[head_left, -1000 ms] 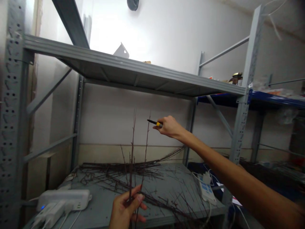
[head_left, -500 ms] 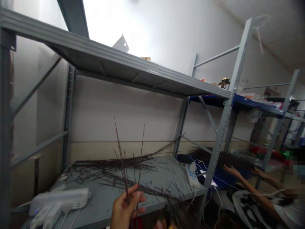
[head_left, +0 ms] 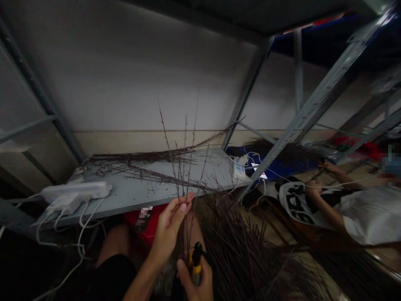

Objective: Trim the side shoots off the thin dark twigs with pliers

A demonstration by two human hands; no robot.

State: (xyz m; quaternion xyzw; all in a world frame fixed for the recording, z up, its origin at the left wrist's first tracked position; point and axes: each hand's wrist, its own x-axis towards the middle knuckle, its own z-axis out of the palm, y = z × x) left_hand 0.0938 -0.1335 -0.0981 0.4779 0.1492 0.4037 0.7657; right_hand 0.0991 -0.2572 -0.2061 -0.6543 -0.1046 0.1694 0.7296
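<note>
Several thin dark twigs (head_left: 175,175) stand upright in the fingers of my left hand (head_left: 172,221), above my lap. Below it, my right hand (head_left: 196,278) is closed around a cutting tool (head_left: 197,259) with black jaws and yellow-black handles, close to the lower ends of the twigs. Behind them, a loose pile of twigs (head_left: 134,158) lies along the grey shelf (head_left: 125,196). A large heap of dark twigs (head_left: 238,251) is at the right of my legs.
A white power strip (head_left: 75,190) with cables sits at the shelf's left end, another (head_left: 239,169) at its right. A slanted metal post (head_left: 300,121) rises at the right. Beyond it, a person's hands (head_left: 316,188) hold a twig and a tool.
The view has tilted down, so my lap and the twig heap now show. My right hand and its tool have come into fuller view below my left hand.
</note>
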